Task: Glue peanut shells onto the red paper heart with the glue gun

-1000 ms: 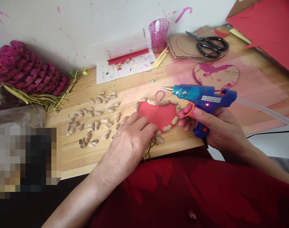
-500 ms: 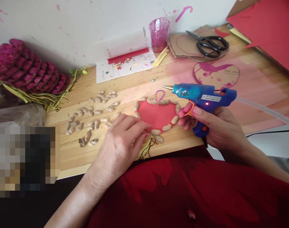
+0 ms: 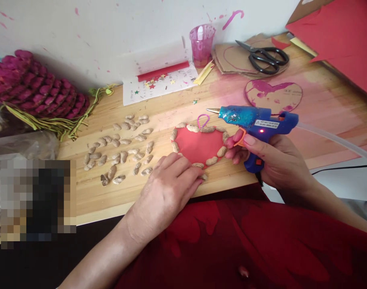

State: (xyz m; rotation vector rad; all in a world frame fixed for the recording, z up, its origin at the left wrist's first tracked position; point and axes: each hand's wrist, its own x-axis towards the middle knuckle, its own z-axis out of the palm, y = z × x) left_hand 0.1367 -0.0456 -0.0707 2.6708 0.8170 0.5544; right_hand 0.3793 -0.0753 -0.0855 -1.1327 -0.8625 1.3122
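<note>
My right hand (image 3: 270,154) is wrapped around a blue hot glue gun (image 3: 246,118), with its metal nozzle pointing left and a small red light lit. Below the nozzle lies a red heart-shaped piece (image 3: 198,144), with peanuts in their shells along its edge and a purple loop (image 3: 203,120) at the top. At the heart's lower edge, the fingers of my left hand (image 3: 171,180) are closed on a loose peanut (image 3: 204,177), mostly hidden by the fingertips. Several more peanuts (image 3: 123,156) lie scattered on the wooden table to the left.
A pink-painted pinecone shape (image 3: 45,88) with yellow-green strings and a plastic bag (image 3: 35,146) stand at left. Behind are star sequins on paper (image 3: 159,88), a pink cup (image 3: 202,44), scissors (image 3: 266,58) on cardboard, a cardboard heart (image 3: 274,96) and red sheets (image 3: 346,44).
My left hand has shifted right, from the yellow-green strings at the heart's lower edge to the loose peanut. The strings are now hidden. The glue gun has barely moved.
</note>
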